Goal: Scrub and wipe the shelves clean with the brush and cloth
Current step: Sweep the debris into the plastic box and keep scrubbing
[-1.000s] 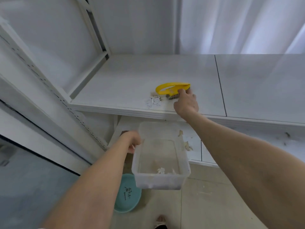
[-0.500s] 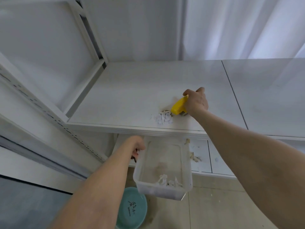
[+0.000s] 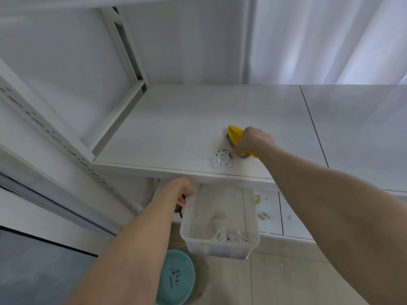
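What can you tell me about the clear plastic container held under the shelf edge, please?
The container is a translucent, plastic-looking rectangular tub with rounded corners and a lipped rim, open-topped with no lid. It is held in the air, its far end tucked beneath the front edge of the shelf. The left hand grips its left rim near the far corner. A small clump of white shreds lies inside at the near end; the walls look cloudy.

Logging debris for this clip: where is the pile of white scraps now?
Head view, centre: the scrap pile lies near the shelf's front edge, beside the yellow brush in the right hand.
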`<move>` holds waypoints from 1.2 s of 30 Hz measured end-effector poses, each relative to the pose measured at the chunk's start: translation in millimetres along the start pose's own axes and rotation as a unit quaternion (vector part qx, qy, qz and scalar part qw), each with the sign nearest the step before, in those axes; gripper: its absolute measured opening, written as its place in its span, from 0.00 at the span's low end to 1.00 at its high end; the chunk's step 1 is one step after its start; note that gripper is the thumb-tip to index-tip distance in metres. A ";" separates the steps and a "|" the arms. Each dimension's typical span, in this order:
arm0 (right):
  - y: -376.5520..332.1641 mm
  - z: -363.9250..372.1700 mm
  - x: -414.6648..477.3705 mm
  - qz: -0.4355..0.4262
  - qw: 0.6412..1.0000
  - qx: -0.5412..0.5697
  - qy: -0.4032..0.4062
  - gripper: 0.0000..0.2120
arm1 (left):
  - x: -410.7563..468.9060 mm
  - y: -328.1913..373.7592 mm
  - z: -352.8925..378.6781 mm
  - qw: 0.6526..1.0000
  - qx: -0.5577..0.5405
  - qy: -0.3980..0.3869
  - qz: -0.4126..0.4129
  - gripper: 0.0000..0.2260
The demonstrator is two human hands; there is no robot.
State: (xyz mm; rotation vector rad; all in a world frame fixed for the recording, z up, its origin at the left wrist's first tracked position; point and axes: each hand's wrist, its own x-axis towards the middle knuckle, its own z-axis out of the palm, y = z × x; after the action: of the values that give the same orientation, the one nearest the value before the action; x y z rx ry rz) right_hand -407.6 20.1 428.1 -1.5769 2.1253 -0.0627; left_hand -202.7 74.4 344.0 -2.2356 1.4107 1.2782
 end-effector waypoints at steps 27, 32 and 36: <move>12.3 29.2 -0.7 -0.285 0.935 -0.205 0.056 0.24 | -14.8 -3.3 7.9 0.999 -0.022 -0.022 -0.014 0.15; 17.3 28.0 -15.5 -0.311 0.922 -0.228 0.024 0.24 | -18.6 -2.4 12.2 1.000 -0.013 -0.016 -0.008 0.17; 21.2 21.3 -26.2 -0.341 0.910 -0.237 -0.025 0.26 | -21.2 -0.9 16.2 1.000 0.006 -0.018 -0.007 0.18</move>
State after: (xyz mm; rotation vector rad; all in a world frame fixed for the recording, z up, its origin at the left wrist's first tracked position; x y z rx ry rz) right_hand -412.2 56.2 412.0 -2.5133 1.5111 0.2794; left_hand -214.6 97.6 350.0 -2.2003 1.3855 1.2951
